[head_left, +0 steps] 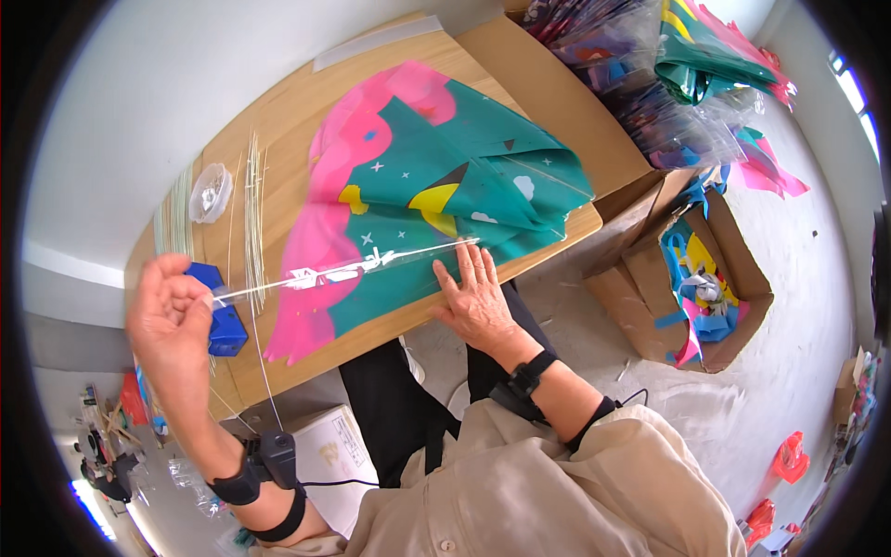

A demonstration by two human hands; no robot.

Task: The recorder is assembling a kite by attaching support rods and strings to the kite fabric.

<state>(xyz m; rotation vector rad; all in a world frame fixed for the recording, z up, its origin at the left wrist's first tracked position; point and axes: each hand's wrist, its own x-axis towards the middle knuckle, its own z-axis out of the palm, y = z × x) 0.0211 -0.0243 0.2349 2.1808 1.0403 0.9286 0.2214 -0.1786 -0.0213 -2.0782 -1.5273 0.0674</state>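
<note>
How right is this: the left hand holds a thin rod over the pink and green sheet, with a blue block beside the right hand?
No: the blue block sits beside the left hand, not the right hand, in the head view. The left hand does hold a thin rod over the pink and green sheet.

**Lettering check: no words or numbers legible**

White carton [355, 483], 7 o'clock from centre: carries a printed panel [349, 436] of dark lines and small characters, too small to read. A dull yellowish mark [330, 452] lies just beside the panel; no lettering made out in it.

Pink and teal sheet [418, 176], 11 o'clock: small white cross-shaped marks [377, 167] printed on the teal part, pattern rather than text. Bright white patches [343, 272] at 9 o'clock, along the thin rod [255, 290] over the sheet: cannot tell whether print or glare.

Plastic-wrapped packs [608, 70], 1 o'clock: surfaces creased and shiny, any print unreadable.
</note>
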